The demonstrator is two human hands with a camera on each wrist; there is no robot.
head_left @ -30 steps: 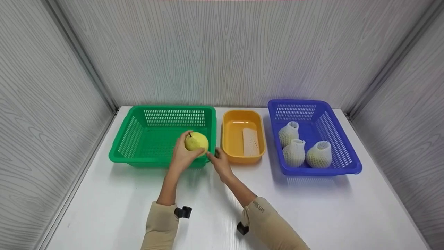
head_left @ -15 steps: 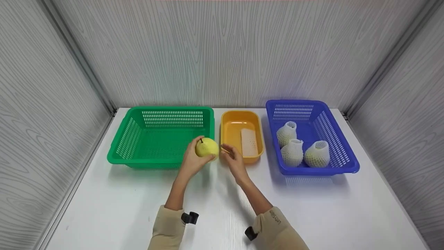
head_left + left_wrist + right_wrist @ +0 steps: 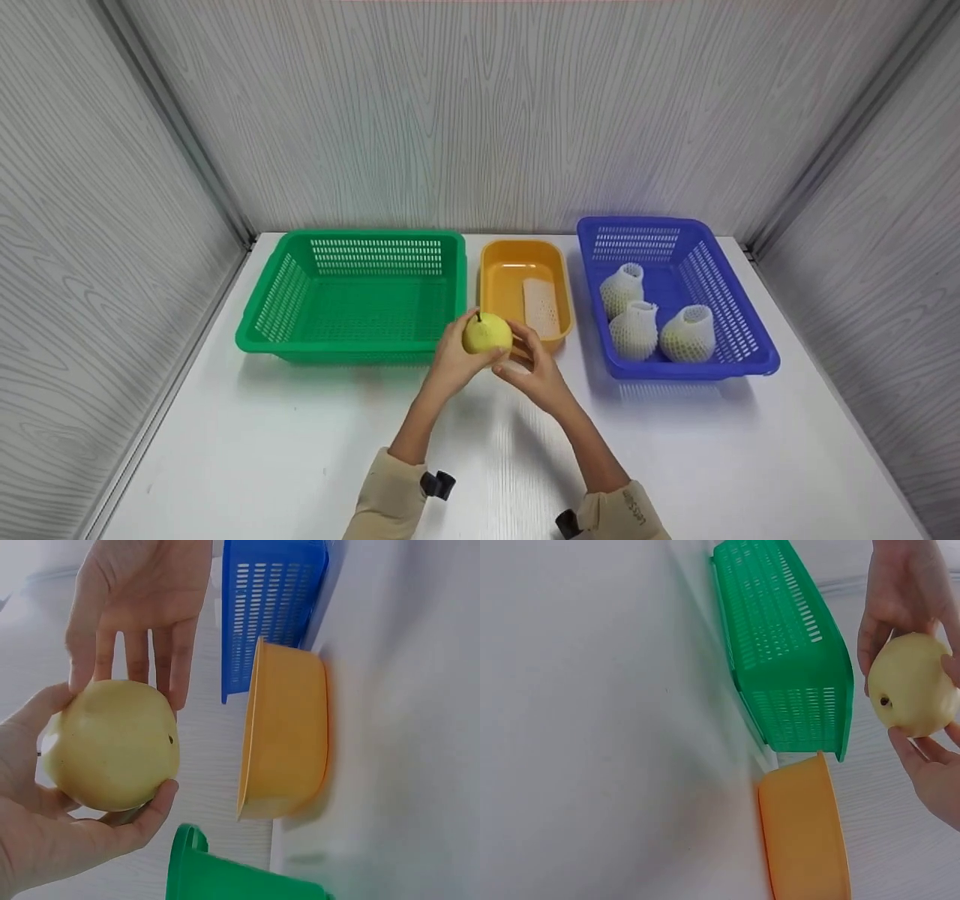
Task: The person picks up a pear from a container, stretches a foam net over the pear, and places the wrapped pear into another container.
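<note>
A bare yellow pear (image 3: 487, 334) is held above the table's front part, just in front of the orange basin. My left hand (image 3: 454, 360) grips it from the left, thumb along the near side. The stem points up in the head view. From the right, my right hand (image 3: 541, 376) reaches the pear with spread, mostly straight fingers at its side. In the left wrist view the right hand's fingers (image 3: 137, 656) pass behind the pear (image 3: 112, 746). The right wrist view shows the pear (image 3: 911, 686) between both hands, its dark blossom end facing that camera.
The green basket (image 3: 352, 346) stands at left and has nothing in it. A flat white foam net (image 3: 541, 307) lies in the orange basin (image 3: 566, 300). At right, the blue basket (image 3: 750, 307) holds three pears in foam nets (image 3: 688, 334). Panelled walls enclose the back and sides.
The pear in my left hand has moved right and nearer, from over the green basket's front corner to before the orange basin. My right hand has shifted right and now meets the pear's side.
</note>
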